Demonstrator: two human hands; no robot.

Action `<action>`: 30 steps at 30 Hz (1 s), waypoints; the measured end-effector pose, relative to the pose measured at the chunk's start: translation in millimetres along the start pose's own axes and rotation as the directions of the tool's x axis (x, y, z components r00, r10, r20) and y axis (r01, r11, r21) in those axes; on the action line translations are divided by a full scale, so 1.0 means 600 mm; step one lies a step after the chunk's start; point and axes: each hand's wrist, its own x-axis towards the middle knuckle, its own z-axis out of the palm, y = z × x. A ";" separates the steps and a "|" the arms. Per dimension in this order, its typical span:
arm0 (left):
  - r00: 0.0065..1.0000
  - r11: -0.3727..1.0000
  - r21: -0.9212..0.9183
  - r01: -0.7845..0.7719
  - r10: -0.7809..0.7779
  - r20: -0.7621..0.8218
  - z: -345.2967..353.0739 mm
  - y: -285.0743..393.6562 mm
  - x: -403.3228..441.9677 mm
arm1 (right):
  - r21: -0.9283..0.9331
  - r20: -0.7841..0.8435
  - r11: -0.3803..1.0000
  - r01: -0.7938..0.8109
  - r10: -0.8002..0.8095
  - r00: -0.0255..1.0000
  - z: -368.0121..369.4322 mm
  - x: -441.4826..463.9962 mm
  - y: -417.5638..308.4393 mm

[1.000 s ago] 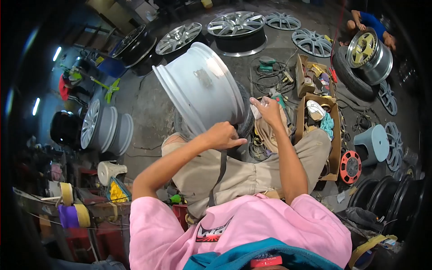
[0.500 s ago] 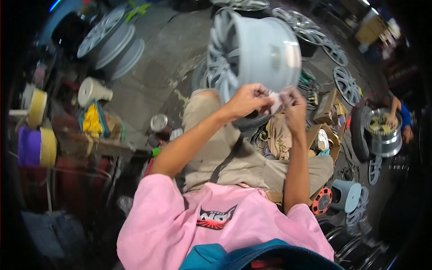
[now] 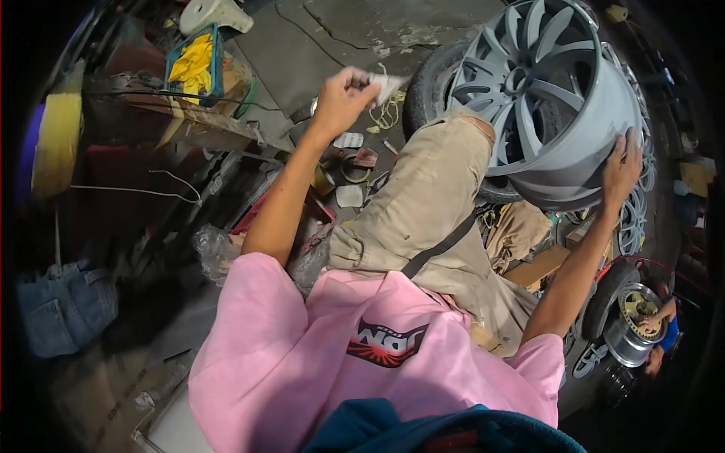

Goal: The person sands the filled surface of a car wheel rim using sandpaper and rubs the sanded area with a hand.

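A grey multi-spoke wheel rim (image 3: pixel 521 79) is tilted with its spoked face towards me, beyond my knee. My right hand (image 3: pixel 623 167) lies against the outside of its barrel, fingers stretched out and touching the surface. Off to the left of the rim, my left hand (image 3: pixel 346 98) is raised with its fingers pinched on a small whitish piece of sandpaper (image 3: pixel 387 84), which is smeared by motion. Behind and below the rim is a black tyre (image 3: pixel 430 89).
Left of my leg lie a tape roll (image 3: pixel 355 167) and pale square pieces (image 3: pixel 349 196). A teal bin (image 3: pixel 214 64) holds yellow cloth. At far right a person's hand (image 3: pixel 653 323) touches another rim (image 3: pixel 638 340). Brown cloth (image 3: pixel 519 232) lies below the rim.
My hands, together in front of the rim before, are now apart. The left has moved left with the sandpaper; the right has gone onto the barrel. The rim's spoked face now shows more.
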 end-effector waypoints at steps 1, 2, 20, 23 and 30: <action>0.997 0.964 0.257 0.071 -0.072 -0.007 -0.009 -0.031 -0.013 | 0.005 0.018 1.000 0.013 -0.013 1.000 -0.011 0.014 -0.011; 0.997 0.963 0.257 0.079 -0.080 -0.005 -0.014 -0.074 -0.022 | 0.004 0.026 1.000 0.013 -0.013 1.000 -0.017 0.023 -0.011; 0.876 0.632 0.648 0.426 -0.468 -0.119 -0.076 -0.423 -0.065 | -0.001 0.095 0.992 -0.124 0.124 0.988 -0.088 -0.105 -0.109; 0.877 0.586 0.710 0.391 -0.472 -0.093 -0.053 -0.423 -0.068 | 0.008 0.119 0.984 -0.175 0.173 0.978 -0.099 -0.114 -0.131; 0.986 0.540 0.837 0.086 -0.166 0.006 0.015 -0.453 -0.058 | 0.041 0.143 0.969 -0.242 0.234 0.962 -0.110 -0.108 -0.139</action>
